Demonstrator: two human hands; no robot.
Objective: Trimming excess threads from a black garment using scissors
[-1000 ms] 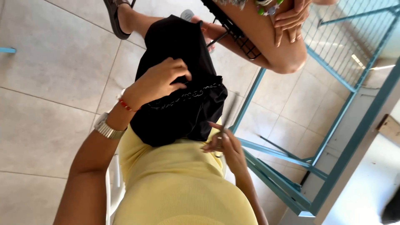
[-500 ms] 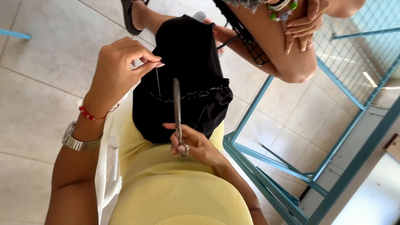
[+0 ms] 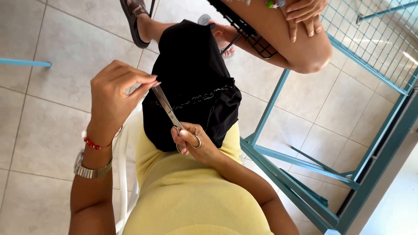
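Slim metal scissors (image 3: 167, 108), blades closed, handle rings gripped by right hand (image 3: 191, 143), tips beside left hand (image 3: 115, 98) fingertips pinched together, black cloth (image 3: 191, 82) beneath

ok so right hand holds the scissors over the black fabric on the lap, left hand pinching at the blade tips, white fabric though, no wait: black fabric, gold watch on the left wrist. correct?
Not quite. The watch on the left wrist is silver, not gold, as the head view shows. The rest holds: the right hand holds the scissors over the black fabric on the lap, and the left hand pinches at the blade tips.
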